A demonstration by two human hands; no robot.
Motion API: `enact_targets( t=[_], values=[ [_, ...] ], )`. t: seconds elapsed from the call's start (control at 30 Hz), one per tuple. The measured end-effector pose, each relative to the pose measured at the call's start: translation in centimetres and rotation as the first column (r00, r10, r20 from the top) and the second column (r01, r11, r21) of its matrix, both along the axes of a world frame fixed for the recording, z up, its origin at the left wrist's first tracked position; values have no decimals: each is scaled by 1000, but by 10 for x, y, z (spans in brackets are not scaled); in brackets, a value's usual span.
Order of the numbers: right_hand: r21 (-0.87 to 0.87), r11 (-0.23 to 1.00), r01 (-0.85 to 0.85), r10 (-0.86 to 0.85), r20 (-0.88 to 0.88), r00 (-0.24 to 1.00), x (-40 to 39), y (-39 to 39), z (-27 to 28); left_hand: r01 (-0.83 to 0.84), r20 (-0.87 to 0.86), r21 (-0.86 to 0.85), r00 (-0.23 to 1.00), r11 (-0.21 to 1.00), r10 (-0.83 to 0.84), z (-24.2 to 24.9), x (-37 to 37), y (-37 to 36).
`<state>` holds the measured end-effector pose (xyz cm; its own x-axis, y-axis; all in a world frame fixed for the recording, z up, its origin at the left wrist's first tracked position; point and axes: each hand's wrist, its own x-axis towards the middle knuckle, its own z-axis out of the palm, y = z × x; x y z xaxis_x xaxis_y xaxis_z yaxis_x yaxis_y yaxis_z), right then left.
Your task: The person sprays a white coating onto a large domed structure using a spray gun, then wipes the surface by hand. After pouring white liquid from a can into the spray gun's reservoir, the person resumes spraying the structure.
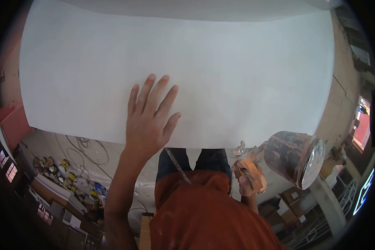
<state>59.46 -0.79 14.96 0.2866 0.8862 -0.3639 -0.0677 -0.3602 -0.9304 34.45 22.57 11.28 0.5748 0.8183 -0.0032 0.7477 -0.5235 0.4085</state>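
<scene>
A large white panel [237, 75] with a smooth surface spans the view in front of me. My left hand [150, 112] lies on it, left of the middle, fingers spread and palm down, with nothing in it. Low on the right, beyond the panel's near edge, my right hand [246, 181] is wrapped round the handle of a spray gun [254, 168]. The gun has orange-brown wrapping on its body. Its large, stained cup [289, 156] points to the right, with a shiny round end.
Several cans with yellow parts [64, 166] stand on the floor at the lower left, near a looped cable [85, 152]. A red panel [14, 125] is at the far left. Cardboard boxes [289, 200] and metal frames [312, 233] lie at the lower right.
</scene>
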Motion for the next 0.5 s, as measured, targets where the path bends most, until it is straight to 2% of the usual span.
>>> enact_targets(
  t=[0.17,0.23,0.3,0.5],
  values=[
    [7,1000,10,-11,62,998,0,-13,-10,-85,-25,21,996,996,86,-26,44,23],
    [31,999,14,-16,86,996,-1,-13,-12,-150,11,84,989,985,149,-30,52,27],
    [13,999,38,-39,41,998,-2,-9,-9,-159,12,105,987,982,158,-28,58,33],
    [15,1000,23,-25,87,996,-3,-4,-6,-157,-19,158,987,975,162,-29,65,45]
  ],
)
